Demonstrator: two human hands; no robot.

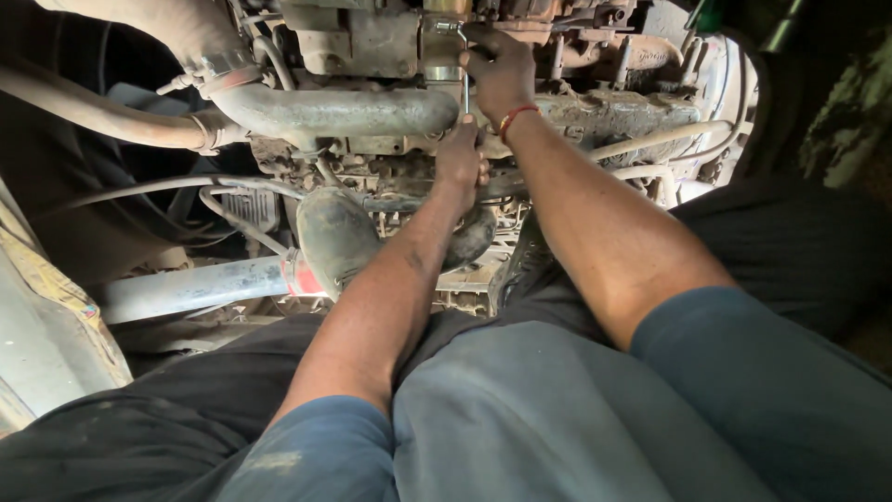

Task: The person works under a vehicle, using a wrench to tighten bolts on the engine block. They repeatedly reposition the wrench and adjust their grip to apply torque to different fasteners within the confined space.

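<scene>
Seen from above: right hand (497, 70) closed around top of slim metal wrench (465, 88), left hand (460, 163) gripping its lower end, upright against grimy engine (604, 116) above grey pipe (334, 112). Probably seated on fastener; best kept square, turned steadily.

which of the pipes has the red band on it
The pale metal pipe low on the left, red-banded where it meets the dark elbow; the grey pipe above has none.
</scene>
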